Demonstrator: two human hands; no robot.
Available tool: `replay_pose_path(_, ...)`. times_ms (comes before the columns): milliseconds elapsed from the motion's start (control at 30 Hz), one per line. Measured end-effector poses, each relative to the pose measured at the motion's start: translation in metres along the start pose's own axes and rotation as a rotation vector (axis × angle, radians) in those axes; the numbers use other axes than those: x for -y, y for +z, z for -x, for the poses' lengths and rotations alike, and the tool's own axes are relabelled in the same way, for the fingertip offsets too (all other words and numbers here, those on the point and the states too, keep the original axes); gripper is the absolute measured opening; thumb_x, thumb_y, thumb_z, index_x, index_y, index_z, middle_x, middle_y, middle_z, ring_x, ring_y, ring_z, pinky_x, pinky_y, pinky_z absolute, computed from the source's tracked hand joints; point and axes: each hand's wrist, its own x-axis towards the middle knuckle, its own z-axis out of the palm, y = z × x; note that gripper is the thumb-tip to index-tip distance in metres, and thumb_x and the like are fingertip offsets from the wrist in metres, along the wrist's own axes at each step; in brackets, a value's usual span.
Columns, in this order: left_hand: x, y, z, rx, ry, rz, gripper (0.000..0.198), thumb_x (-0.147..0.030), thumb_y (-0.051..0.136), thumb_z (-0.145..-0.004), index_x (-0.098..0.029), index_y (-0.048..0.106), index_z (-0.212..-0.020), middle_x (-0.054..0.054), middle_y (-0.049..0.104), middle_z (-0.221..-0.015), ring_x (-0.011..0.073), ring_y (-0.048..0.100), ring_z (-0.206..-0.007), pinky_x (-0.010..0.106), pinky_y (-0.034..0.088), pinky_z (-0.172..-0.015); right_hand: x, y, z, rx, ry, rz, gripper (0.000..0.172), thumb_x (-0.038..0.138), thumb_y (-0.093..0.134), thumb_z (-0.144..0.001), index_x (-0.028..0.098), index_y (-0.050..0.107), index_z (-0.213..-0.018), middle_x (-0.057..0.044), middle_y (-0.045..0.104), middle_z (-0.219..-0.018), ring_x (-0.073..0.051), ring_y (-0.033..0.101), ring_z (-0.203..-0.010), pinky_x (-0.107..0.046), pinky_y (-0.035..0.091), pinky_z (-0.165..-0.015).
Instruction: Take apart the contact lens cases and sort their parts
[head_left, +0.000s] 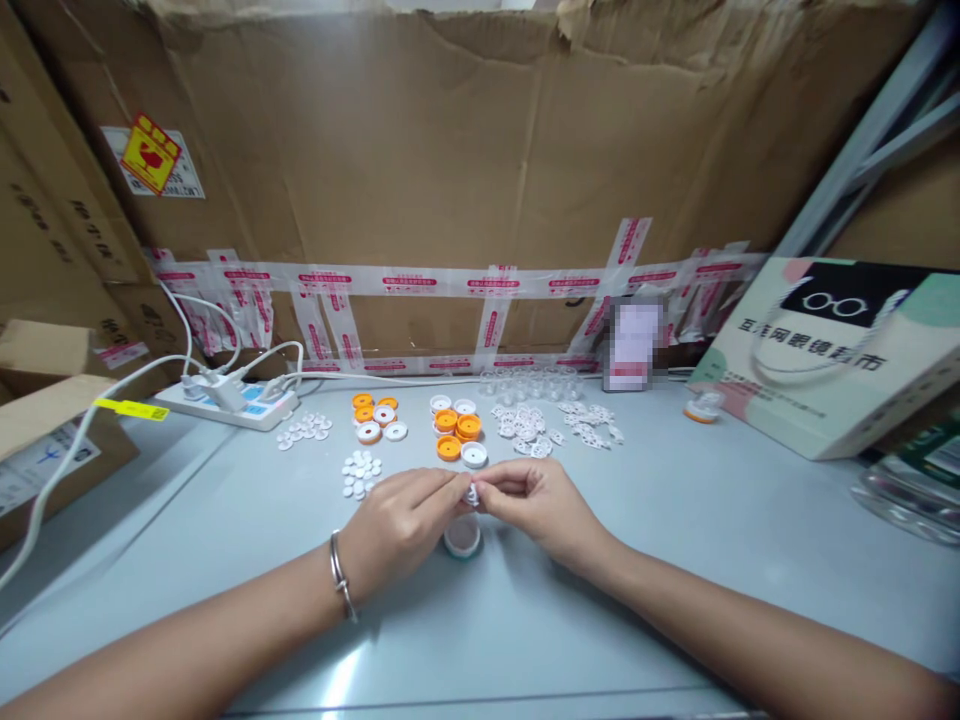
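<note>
My left hand (409,520) and my right hand (547,510) meet over the table, fingertips pinched from both sides on a small white plastic part (472,493). Its exact kind is partly hidden by the fingers. Just below them a round cap with a whitish inside (462,537) lies on the table. Beyond my hands sit orange and white round caps (469,428) in a cluster, with a second group of orange and white caps (364,414) to its left. Small white discs (361,474) lie close to my left hand. White openwork plastic pieces (525,428) are heaped beyond my right hand.
More white discs (304,430) lie near a power strip (232,400) with cables at left. Clear plastic parts (532,383) stand along the back beside a phone (634,345). A single orange-based cap (703,407) sits by a printed carton (817,350). Large cardboard (450,150) walls the back.
</note>
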Motion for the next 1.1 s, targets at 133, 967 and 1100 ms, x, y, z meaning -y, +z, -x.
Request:
replay_pose_path(133,-0.003,-0.001,0.0,0.017,0.049,-0.064,0.016,-0.014,0.047,-0.088,-0.011,0.053,-0.102,0.006,0.069,-0.085,0.015,0.064,-0.071,0.025,0.053,-0.058,-0.001,0.003,0.0,-0.041,-0.009,-0.029,0.024,0.032,0.073,-0.058,0.016,0.073,-0.076,-0.004,0.072,-0.071,-0.02,0.066,-0.072,-0.032,0.053,-0.072)
replay_pose_path(967,0.013,-0.004,-0.001,-0.042,-0.306,0.268,0.029,-0.01,0.046,-0.086,-0.017,0.057,-0.111,0.007,0.06,-0.093,0.0141,0.058,-0.084,0.026,0.05,-0.073,-0.004,-0.095,-0.045,-0.305,-0.012,0.648,0.017,0.03,0.064,-0.066,0.015,0.071,-0.07,-0.007,0.07,-0.074,-0.021,0.061,-0.072,-0.031,0.043,-0.067)
replay_pose_path(1100,0.013,-0.003,-0.002,-0.039,-0.396,0.325,0.022,-0.013,0.05,-0.085,-0.018,0.062,-0.103,0.005,0.06,-0.084,0.0134,0.058,-0.076,0.025,0.049,-0.068,-0.007,-0.095,-0.047,-0.316,-0.046,0.772,0.017,0.031,0.065,-0.065,0.017,0.071,-0.072,-0.006,0.068,-0.076,-0.02,0.058,-0.069,-0.031,0.042,-0.065)
